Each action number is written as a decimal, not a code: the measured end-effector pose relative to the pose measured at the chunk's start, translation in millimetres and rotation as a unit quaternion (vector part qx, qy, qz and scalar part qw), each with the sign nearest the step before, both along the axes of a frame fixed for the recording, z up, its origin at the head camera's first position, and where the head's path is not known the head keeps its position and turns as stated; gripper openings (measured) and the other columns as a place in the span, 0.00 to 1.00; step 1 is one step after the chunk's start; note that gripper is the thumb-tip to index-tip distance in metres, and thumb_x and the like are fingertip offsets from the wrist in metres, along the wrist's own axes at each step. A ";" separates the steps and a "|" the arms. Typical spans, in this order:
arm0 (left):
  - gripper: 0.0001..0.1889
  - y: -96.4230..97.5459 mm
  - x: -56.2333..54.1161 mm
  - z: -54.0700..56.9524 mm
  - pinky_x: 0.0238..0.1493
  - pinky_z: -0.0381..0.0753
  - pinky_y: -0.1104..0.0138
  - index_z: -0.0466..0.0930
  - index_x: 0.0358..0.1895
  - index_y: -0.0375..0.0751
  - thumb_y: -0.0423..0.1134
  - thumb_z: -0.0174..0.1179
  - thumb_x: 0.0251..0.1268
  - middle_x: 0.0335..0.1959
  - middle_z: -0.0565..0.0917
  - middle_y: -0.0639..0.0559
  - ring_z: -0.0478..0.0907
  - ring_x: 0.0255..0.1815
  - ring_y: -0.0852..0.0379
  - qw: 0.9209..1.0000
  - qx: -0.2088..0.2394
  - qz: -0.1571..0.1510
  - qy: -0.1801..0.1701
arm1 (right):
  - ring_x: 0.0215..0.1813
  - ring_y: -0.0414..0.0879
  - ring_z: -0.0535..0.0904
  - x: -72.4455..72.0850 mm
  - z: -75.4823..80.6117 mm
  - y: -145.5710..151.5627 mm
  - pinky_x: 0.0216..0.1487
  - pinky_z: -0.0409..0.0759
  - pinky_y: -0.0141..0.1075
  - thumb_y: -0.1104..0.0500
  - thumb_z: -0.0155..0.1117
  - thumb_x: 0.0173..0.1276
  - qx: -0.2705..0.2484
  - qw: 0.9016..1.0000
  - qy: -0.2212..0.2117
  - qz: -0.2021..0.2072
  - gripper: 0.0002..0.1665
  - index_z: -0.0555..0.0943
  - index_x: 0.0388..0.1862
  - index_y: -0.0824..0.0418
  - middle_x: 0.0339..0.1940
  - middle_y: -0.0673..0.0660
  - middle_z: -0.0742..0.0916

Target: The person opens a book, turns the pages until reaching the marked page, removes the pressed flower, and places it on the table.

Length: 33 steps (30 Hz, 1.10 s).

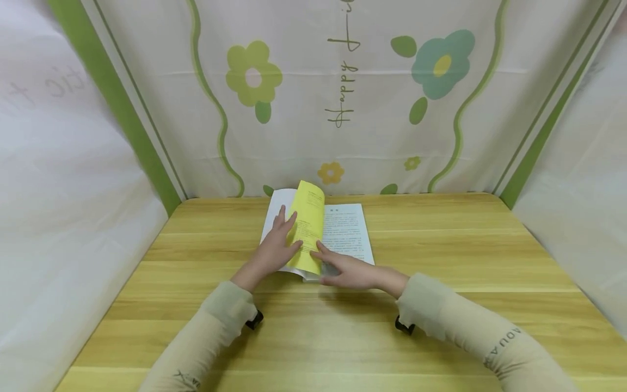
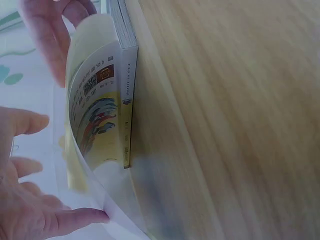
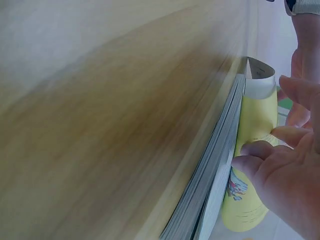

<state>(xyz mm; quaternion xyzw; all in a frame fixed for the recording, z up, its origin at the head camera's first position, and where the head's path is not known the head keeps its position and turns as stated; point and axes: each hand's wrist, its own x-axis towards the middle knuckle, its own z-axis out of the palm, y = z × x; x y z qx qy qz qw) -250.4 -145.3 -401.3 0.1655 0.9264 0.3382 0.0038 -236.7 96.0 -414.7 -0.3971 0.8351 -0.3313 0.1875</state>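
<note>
A paperback book [image 1: 345, 231] lies open near the table's back edge. Its yellow leaf [image 1: 309, 218] stands up in a curve between the two sides, with printed lines on it. My left hand [image 1: 275, 247] is over the white left side [image 1: 276, 204], fingers spread; in the left wrist view its thumb touches the white sheet [image 2: 120, 220]. My right hand [image 1: 350, 270] is at the lower right of the book, its fingertips at the yellow leaf. In the right wrist view the right hand [image 3: 287, 160] has loosely bent fingers against that leaf, with the page block [image 3: 212, 170] below.
The book rests on a wood-grain table [image 1: 441, 326]. Behind it hangs a white curtain [image 1: 372, 147] with flower prints, and similar white sheets [image 1: 63, 190] enclose both sides. Dark bands [image 1: 404, 325] show beneath the sleeves.
</note>
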 end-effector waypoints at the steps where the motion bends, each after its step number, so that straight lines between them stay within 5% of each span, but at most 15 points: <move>1: 0.40 1.5 0.4 0.2 0.71 0.54 0.35 0.50 0.83 0.38 0.40 0.61 0.76 0.84 0.33 0.39 0.35 0.82 0.31 1.000 -0.011 -0.006 0.002 | 0.83 0.58 0.48 0.1 0.3 -1.4 0.78 0.53 0.53 0.56 0.62 0.78 0.001 1.000 -0.002 0.002 0.41 0.58 0.82 0.67 0.84 0.65 0.49; 8: 0.32 9.0 1.5 -6.5 0.64 0.60 0.27 0.56 0.83 0.51 0.46 0.54 0.81 0.85 0.38 0.43 0.36 0.81 0.30 0.992 -0.117 -0.042 -0.007 | 0.82 0.56 0.52 -2.0 2.3 -9.8 0.78 0.56 0.51 0.55 0.61 0.79 0.027 1.000 -0.003 0.013 0.40 0.57 0.83 0.64 0.84 0.61 0.52; 17: 0.29 14.5 5.8 -10.6 0.60 0.62 0.24 0.55 0.83 0.62 0.55 0.43 0.84 0.85 0.42 0.43 0.40 0.81 0.30 0.975 -0.217 -0.046 -0.014 | 0.82 0.56 0.54 -8.0 2.3 -1.8 0.77 0.59 0.50 0.54 0.63 0.78 0.117 0.990 0.065 0.047 0.42 0.57 0.84 0.60 0.85 0.56 0.53; 22: 0.31 13.8 6.5 -9.6 0.61 0.56 0.22 0.54 0.83 0.62 0.58 0.44 0.83 0.84 0.42 0.41 0.38 0.81 0.29 0.973 -0.228 -0.041 -0.013 | 0.82 0.61 0.52 -8.9 5.6 9.7 0.77 0.58 0.55 0.48 0.63 0.77 0.162 0.984 0.068 0.029 0.45 0.54 0.85 0.53 0.86 0.55 0.52; 33: 0.36 4.9 5.9 -8.1 0.63 0.52 0.22 0.48 0.84 0.64 0.65 0.44 0.79 0.84 0.40 0.40 0.38 0.81 0.27 0.973 -0.231 -0.009 -0.029 | 0.83 0.62 0.50 -15.3 1.7 44.4 0.77 0.54 0.57 0.51 0.64 0.77 0.177 0.981 0.069 0.036 0.39 0.64 0.81 0.60 0.84 0.62 0.58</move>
